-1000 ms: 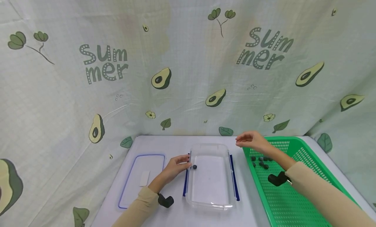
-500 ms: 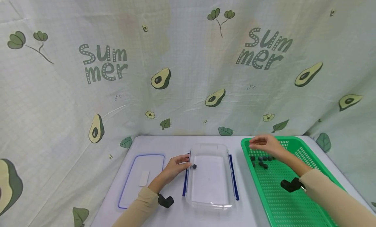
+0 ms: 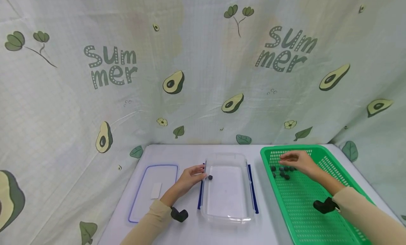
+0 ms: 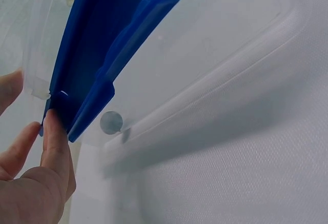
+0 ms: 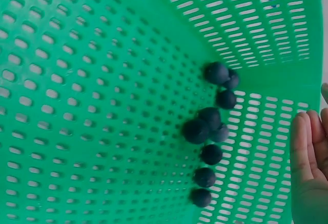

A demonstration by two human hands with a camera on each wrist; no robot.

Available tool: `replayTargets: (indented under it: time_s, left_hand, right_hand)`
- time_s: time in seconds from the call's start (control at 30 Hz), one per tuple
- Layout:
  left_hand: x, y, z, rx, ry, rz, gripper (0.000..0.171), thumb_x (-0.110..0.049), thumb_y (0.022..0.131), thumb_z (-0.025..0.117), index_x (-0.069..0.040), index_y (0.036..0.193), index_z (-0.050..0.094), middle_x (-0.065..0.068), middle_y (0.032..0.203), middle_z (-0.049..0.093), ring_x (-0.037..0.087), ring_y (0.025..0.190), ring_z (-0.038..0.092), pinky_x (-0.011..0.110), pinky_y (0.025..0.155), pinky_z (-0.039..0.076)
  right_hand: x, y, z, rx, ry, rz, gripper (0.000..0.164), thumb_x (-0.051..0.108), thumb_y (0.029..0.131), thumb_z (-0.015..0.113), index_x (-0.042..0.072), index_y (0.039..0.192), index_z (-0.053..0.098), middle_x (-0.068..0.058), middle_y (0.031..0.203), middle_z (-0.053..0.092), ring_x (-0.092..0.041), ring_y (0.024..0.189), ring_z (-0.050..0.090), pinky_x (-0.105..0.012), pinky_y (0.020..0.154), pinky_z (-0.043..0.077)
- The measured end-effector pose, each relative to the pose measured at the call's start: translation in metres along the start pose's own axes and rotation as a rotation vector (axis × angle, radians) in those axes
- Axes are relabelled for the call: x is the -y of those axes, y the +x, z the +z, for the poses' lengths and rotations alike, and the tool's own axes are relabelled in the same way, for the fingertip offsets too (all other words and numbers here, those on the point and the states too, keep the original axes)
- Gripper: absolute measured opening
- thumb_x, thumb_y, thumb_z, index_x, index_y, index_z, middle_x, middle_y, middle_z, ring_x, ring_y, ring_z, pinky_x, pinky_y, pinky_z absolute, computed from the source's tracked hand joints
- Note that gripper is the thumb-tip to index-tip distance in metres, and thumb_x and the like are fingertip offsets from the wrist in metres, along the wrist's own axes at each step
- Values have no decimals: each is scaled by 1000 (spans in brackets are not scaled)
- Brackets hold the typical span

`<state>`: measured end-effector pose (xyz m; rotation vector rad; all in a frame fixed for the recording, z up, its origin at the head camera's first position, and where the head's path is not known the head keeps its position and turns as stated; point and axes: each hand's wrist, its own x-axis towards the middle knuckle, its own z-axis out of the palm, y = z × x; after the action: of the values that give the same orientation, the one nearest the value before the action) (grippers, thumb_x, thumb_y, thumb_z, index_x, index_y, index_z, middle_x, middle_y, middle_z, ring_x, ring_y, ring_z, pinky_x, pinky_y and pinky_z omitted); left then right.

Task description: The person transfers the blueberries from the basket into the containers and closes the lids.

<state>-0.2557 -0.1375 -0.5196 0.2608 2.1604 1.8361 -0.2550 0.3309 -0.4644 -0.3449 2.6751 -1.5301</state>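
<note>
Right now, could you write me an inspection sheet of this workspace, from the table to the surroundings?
Surface: white table.
Job's things: open clear container, one dark berry inside by its left wall; green basket with dark berries near its far left corner; blue-edged lid left of the container.
Clutter: nothing seen.
Grip: left hand touches the container's blue clip; right hand hovers over the basket, nothing seen in it.
Cables: nothing seen.
Surroundings: cloth backdrop, printed avocados.

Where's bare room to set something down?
Free: inside the clear box, right of its berry; table between box and green basket; the basket's near part, left of the right sleeve.
Crowded: basket's far left corner, berries near the right hand; box's left edge, at the left hand.
</note>
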Motion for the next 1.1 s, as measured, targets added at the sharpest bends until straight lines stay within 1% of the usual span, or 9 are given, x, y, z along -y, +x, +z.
replayTargets:
  time_s: [0.1,0.23,0.43,0.63,0.73,0.83,1.07,1.1]
  left_hand:
    - [-2,0,1,6,-9,2,62,-26,91,75,1,142,52,25,138,54,39,131,47,47,106,45]
    - [-3,0,1,6,-19,-3,62,-26,90,76,0,141,53,25,138,54,37,130,49,45,105,46]
    - [-3,1,1,1,-6,-2,62,-27,90,76,1,141,53,23,137,55,37,129,49,46,105,46]
    - [-3,2,1,4,-16,0,62,-26,91,75,1,141,52,25,138,53,37,130,49,45,106,45]
    - [-3,2,1,6,-37,-4,62,-24,92,75,2,142,51,27,140,52,36,130,48,44,106,45]
    - [-2,2,1,4,-37,-9,62,-24,92,75,2,142,51,27,140,52,36,130,49,43,106,45]
    - [1,0,2,-1,-48,-18,62,-24,92,75,2,143,50,27,140,51,37,131,48,44,106,45]
    - [1,0,1,-2,-48,-17,62,-23,92,75,2,143,50,27,140,51,37,131,48,43,106,45]
  right_hand:
    - [-7,-3,-1,0,-2,3,41,15,93,73,-13,119,62,-22,108,69,-6,88,67,-35,78,59]
    - [-17,-6,-3,-5,-7,2,39,13,93,72,-14,118,62,-23,107,69,-8,87,67,-29,77,59]
    - [-29,-10,1,-29,-55,-11,34,9,90,74,-16,111,64,-22,99,71,-11,82,68,-29,72,59]
    - [-38,-13,6,-28,-110,16,32,11,89,76,-12,108,67,-17,96,72,-13,80,67,-26,69,58]
    - [-41,-15,8,-29,-111,16,32,11,88,77,-12,107,68,-17,95,71,-15,80,67,-26,68,58]
    - [-44,-17,9,-36,-118,14,32,10,87,78,-12,106,68,-17,94,71,-15,79,67,-25,68,57]
    - [-49,-20,12,-61,-119,51,32,11,85,79,-11,105,68,-16,94,71,-16,79,66,-25,67,57]
    - [-50,-20,13,-59,-120,47,31,10,85,79,-11,105,68,-16,93,71,-16,78,66,-25,67,57]
